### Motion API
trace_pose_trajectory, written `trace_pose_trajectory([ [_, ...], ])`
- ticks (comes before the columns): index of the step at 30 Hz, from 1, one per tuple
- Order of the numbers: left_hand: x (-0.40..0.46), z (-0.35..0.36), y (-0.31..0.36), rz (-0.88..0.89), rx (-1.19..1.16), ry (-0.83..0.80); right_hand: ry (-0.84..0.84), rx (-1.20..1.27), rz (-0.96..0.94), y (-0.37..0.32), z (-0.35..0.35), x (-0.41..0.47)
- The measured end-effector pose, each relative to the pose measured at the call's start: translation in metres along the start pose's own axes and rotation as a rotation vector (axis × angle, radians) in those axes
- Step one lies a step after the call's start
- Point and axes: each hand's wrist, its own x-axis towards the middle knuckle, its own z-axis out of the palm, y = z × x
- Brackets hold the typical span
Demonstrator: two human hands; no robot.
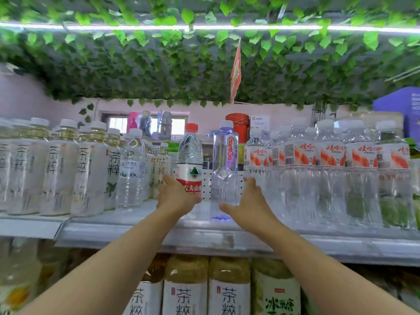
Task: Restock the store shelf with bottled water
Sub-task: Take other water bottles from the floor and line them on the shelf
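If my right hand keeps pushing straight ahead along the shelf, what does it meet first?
The right hand already holds the Ganten bottle. Straight ahead, the first thing looks like the white perforated back panel behind the gap, though depth is unclear here.

Left arm: bare, extended up and forward, forearm rising toward centre. Left grip: thumb raised, fingers curled round the lower body of a red-capped bottle. Right arm: bare, extended likewise, converging on the left. Right grip: palm turned inward, thumb up, fingers wrapped about the base of a clear purple-tinted bottle.
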Motion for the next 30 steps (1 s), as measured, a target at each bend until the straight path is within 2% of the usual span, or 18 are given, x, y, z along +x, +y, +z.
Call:
trace_pose_trajectory([
  [3, 0.009, 0.005, -0.005, 0.001, -0.085, -0.119, -0.029, 0.07, 0.087, -0.007, 0.01, 0.016],
  [6, 0.014, 0.005, -0.007, 0.013, -0.109, -0.144, -0.054, 0.101, 0.115, -0.01, 0.018, 0.021],
  [10, 0.019, -0.003, -0.013, -0.015, -0.107, -0.142, 0.014, 0.007, 0.122, -0.014, 0.028, 0.025],
  [19, 0.034, -0.041, -0.039, -0.024, -0.014, -0.023, -0.029, 0.025, 0.058, -0.038, 0.061, 0.033],
  [27, 0.03, -0.047, -0.046, -0.026, 0.03, 0.034, -0.053, 0.064, 0.042, -0.045, 0.075, 0.035],
  [30, 0.015, -0.048, -0.043, 0.066, 0.102, 0.127, -0.044, 0.02, 0.017, -0.042, 0.064, 0.026],
])
